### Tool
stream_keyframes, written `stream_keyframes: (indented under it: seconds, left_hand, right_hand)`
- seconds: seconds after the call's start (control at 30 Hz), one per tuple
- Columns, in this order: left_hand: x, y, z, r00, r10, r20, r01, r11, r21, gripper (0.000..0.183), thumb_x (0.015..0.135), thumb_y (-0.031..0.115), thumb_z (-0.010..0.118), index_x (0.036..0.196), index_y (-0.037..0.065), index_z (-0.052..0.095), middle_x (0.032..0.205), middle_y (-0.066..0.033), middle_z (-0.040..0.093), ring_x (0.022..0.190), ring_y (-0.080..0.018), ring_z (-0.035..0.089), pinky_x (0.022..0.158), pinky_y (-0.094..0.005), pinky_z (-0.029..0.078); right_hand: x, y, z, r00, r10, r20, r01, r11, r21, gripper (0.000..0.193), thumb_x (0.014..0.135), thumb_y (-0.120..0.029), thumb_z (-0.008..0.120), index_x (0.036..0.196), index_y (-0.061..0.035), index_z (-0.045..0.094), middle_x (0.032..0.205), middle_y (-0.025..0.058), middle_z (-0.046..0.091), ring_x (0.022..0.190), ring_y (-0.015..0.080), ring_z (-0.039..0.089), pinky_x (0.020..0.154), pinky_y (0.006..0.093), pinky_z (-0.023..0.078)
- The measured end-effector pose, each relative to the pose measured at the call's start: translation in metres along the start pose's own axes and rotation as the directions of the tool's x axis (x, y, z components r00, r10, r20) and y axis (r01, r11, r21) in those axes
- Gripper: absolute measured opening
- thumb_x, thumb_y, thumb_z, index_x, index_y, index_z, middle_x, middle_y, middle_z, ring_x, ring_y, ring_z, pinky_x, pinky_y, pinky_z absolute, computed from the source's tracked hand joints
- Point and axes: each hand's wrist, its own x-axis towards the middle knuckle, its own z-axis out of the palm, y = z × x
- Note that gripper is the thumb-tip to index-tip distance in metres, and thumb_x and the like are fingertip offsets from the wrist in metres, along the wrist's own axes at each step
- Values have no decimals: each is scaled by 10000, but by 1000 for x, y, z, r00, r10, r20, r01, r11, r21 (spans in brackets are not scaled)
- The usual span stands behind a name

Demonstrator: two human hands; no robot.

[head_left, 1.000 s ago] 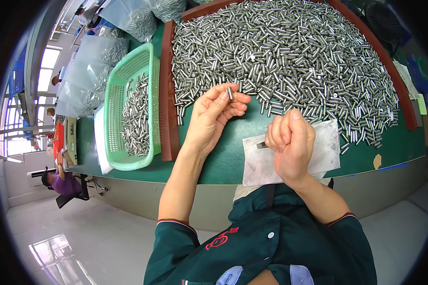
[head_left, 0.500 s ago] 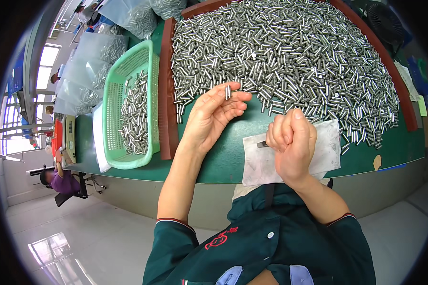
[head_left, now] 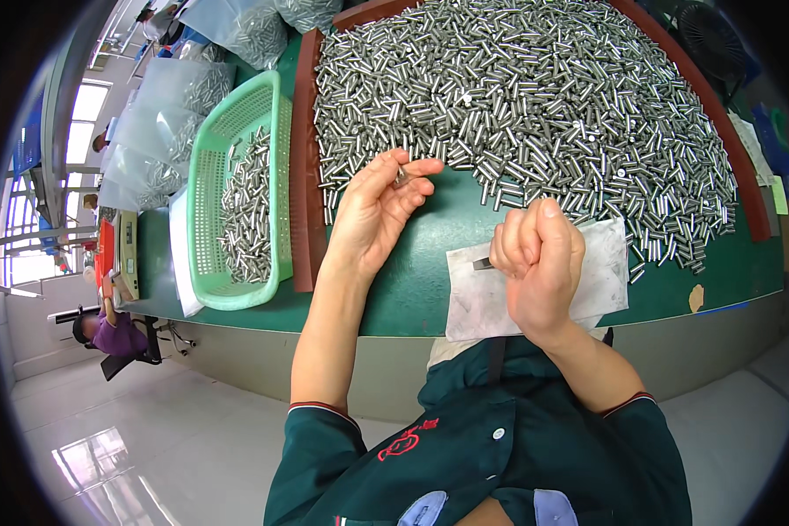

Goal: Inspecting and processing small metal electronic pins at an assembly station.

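Note:
My left hand [head_left: 379, 210] pinches a small shiny metal pin [head_left: 401, 178] between thumb and fingers, just in front of the pile. A wide heap of loose steel pins [head_left: 535, 105] covers the far part of the green table. My right hand [head_left: 539, 267] is closed in a fist above a smudged white cloth [head_left: 478, 307]. From its left side sticks the end of a dark, flat tool [head_left: 482, 264]; the rest is hidden in the fist, so its kind cannot be made out.
Left of the brown wooden rail [head_left: 305, 175] stands a light green plastic basket [head_left: 203, 219] partly filled with pins. Clear bags of pins [head_left: 162, 131] and a scale [head_left: 127, 254] are farther left. A black fan [head_left: 710, 39] stands at the far right. Another person [head_left: 118, 336] sits at left.
My left hand has shifted a little to the left with the pin, which now shows less between the fingers. My right hand has stayed in place.

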Motion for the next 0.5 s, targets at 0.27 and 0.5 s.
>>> stream_keyframes:
  seconds: [0.27, 0.5]
  left_hand:
    - [-1, 0, -1, 1000, -31, -7, 30, 998, -62, 142, 869, 129, 410, 927, 16, 473, 951, -242, 555, 754, -231, 594, 653, -274, 495]
    - [1, 2, 6, 991, 124, -49, -118, 987, 109, 97, 838, 133, 448, 822, 45, 486, 726, -46, 510, 573, -91, 436, 526, -201, 368]
  right_hand:
    - [0, 1, 1, 1000, 1, 3, -1, 1000, 0, 375, 904, -224, 261, 552, -96, 272, 451, -5, 253, 391, 66, 167, 373, 223, 177]
    - [0, 1, -1, 1000, -12, 19, 12, 1000, -18, 373, 905, -222, 256, 553, -98, 276, 451, -3, 257, 392, 67, 167, 375, 223, 182]
